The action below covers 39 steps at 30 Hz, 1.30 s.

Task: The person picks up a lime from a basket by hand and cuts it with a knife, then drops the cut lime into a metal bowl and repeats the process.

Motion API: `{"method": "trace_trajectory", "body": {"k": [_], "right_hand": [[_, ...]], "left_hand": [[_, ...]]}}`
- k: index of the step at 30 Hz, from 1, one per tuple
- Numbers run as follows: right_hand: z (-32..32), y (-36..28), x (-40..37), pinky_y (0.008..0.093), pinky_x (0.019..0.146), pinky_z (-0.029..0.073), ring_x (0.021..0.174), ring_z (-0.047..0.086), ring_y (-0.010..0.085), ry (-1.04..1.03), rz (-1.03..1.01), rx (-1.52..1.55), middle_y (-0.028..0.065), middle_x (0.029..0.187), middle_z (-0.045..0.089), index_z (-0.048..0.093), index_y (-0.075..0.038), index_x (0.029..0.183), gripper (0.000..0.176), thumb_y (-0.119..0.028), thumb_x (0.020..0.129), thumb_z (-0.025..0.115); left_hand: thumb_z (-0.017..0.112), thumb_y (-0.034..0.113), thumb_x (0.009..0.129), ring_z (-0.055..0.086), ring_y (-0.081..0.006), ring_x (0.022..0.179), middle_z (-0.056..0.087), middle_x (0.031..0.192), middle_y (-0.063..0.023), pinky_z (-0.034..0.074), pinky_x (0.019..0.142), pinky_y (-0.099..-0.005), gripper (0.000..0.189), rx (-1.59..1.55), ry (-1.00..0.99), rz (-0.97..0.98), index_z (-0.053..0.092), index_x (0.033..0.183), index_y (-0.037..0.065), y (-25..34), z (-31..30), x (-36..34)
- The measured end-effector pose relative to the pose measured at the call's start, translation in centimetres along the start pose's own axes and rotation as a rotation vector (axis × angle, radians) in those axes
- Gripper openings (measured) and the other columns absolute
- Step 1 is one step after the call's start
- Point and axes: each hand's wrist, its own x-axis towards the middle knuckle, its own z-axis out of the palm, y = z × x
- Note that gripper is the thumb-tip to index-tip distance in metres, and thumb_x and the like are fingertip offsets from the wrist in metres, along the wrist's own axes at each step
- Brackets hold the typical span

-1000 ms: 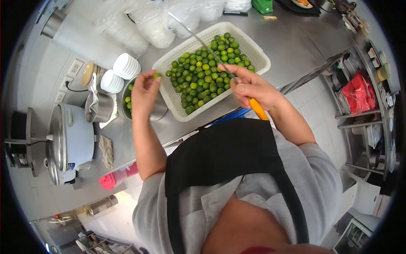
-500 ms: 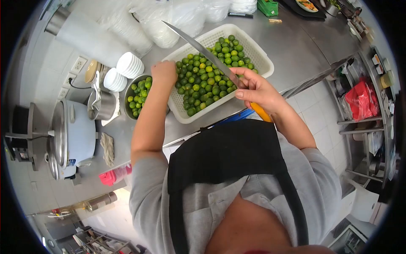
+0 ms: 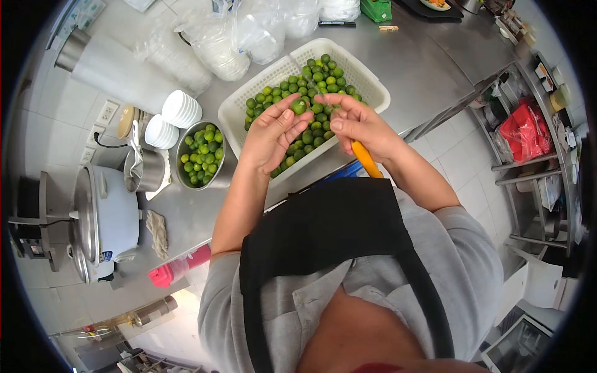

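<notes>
Over a white perforated basket (image 3: pixel 379 96) of green limes (image 3: pixel 303 146), my left hand (image 3: pixel 273 133) holds one lime (image 3: pixel 298 106) between thumb and fingers. My right hand (image 3: pixel 367 127) is closed on a knife, its orange handle (image 3: pixel 365 160) sticking out below the palm. The knife's blade is blurred and hard to make out above the limes. Left of the basket stands a metal bowl (image 3: pixel 229 171) with more limes (image 3: pixel 200 155).
Stacked white bowls (image 3: pixel 181 108), a metal pot (image 3: pixel 149 171) and a rice cooker (image 3: pixel 118 208) stand at the left. Plastic bags (image 3: pixel 217 50) lie behind the basket. A cloth (image 3: pixel 157 234) rests near the counter edge. Metal shelves (image 3: pixel 528 176) are at the right.
My left hand has moved right from the basket's left side and now holds a lime. My right hand has shifted slightly left, and the knife blade has turned. The view has shifted a little.
</notes>
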Motion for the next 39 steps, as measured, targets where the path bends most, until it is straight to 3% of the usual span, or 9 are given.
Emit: {"method": "trace_trajectory", "body": {"k": [2, 8, 10, 18, 21, 26, 29, 32, 39], "right_hand": [[-0.1, -0.1, -0.1, 0.0188, 0.046, 0.040, 0.050, 0.047, 0.0058, 0.038, -0.009, 0.005, 0.0000, 0.075, 0.049, 0.037, -0.005, 0.136, 0.059, -0.019, 0.086, 0.064], [1.8, -0.2, -0.6, 0.0191, 0.057, 0.041, 0.071, 0.047, 0.0035, 0.003, 0.001, -0.186, -0.0005, 0.085, 0.053, 0.035, -0.007, 0.137, 0.062, -0.006, 0.082, 0.065], [2.6, 1.0, 0.1, 0.0219, 0.065, 0.041, 0.073, 0.047, 0.0051, -0.032, -0.247, -0.327, -0.0003, 0.084, 0.052, 0.035, -0.008, 0.136, 0.066, -0.002, 0.079, 0.067], [2.8, 1.5, -0.4, 0.0230, 0.069, 0.040, 0.075, 0.048, 0.0064, -0.012, -0.130, -0.424, 0.0000, 0.080, 0.051, 0.029, -0.011, 0.138, 0.073, -0.002, 0.078, 0.070], [2.9, 1.5, -0.6, 0.0230, 0.071, 0.040, 0.078, 0.048, 0.0068, -0.049, -0.172, -0.371, 0.0008, 0.085, 0.052, 0.033, -0.011, 0.137, 0.072, -0.002, 0.077, 0.071], [2.5, 1.7, -1.0, 0.0246, 0.081, 0.043, 0.097, 0.048, 0.0077, -0.034, -0.239, -0.407, 0.0013, 0.125, 0.050, 0.041, -0.011, 0.134, 0.068, 0.002, 0.074, 0.071], [2.3, 1.9, -1.0, 0.0270, 0.090, 0.042, 0.107, 0.048, 0.0097, -0.056, -0.181, -0.347, 0.0012, 0.134, 0.045, 0.042, -0.011, 0.134, 0.068, 0.003, 0.074, 0.071], [2.5, 2.0, -0.7, 0.0288, 0.096, 0.040, 0.118, 0.044, 0.0119, -0.065, -0.119, -0.308, 0.0020, 0.136, 0.044, 0.043, -0.011, 0.134, 0.068, 0.003, 0.074, 0.070], [2.0, 3.0, -0.6, 0.0273, 0.091, 0.042, 0.112, 0.048, 0.0112, -0.121, -0.199, -0.399, 0.0011, 0.135, 0.045, 0.039, -0.012, 0.137, 0.070, 0.005, 0.076, 0.067]], "left_hand": [[0.060, 0.009, 0.090, 0.062, -0.0217, 0.102, 0.061, 0.108, -0.0094, 0.053, 0.085, -0.0287, 0.038, 0.015, 0.004, 0.012, 0.049, 0.125, -0.001, -0.1, -0.2, -0.2], [0.060, 0.006, 0.088, 0.063, -0.0192, 0.096, 0.062, 0.104, -0.0093, 0.053, 0.084, -0.0275, 0.035, -0.064, -0.023, 0.005, 0.051, 0.121, -0.001, -1.3, -0.3, -0.3], [0.062, 0.004, 0.085, 0.062, -0.0160, 0.090, 0.062, 0.103, -0.0078, 0.052, 0.077, -0.0248, 0.038, -0.006, 0.015, 0.042, 0.051, 0.120, -0.002, -1.7, -0.1, -0.3], [0.061, -0.002, 0.082, 0.060, -0.0119, 0.084, 0.062, 0.098, -0.0051, 0.048, 0.071, -0.0251, 0.038, 0.079, 0.167, 0.149, 0.054, 0.119, -0.001, -2.6, 0.8, -1.4], [0.061, -0.003, 0.082, 0.060, -0.0118, 0.083, 0.063, 0.098, -0.0044, 0.048, 0.071, -0.0254, 0.034, 0.087, 0.133, 0.192, 0.057, 0.116, -0.001, -2.7, 0.5, -1.8], [0.059, -0.006, 0.082, 0.060, -0.0112, 0.081, 0.064, 0.093, -0.0031, 0.048, 0.070, -0.0243, 0.029, 0.100, 0.093, 0.206, 0.061, 0.110, -0.001, -1.8, 0.8, -2.7], [0.057, -0.008, 0.082, 0.060, -0.0113, 0.080, 0.065, 0.092, -0.0030, 0.047, 0.069, -0.0243, 0.029, 0.082, 0.074, 0.219, 0.061, 0.110, 0.000, -1.9, 0.9, -3.0], [0.055, -0.008, 0.083, 0.060, -0.0121, 0.083, 0.065, 0.095, -0.0039, 0.047, 0.071, -0.0247, 0.027, 0.144, 0.149, 0.247, 0.062, 0.108, 0.000, -2.6, 1.4, -3.1], [0.057, -0.004, 0.085, 0.060, -0.0134, 0.088, 0.064, 0.103, -0.0056, 0.048, 0.078, -0.0260, 0.024, 0.016, 0.063, 0.173, 0.060, 0.108, 0.001, -2.6, 0.0, -4.1]]}}
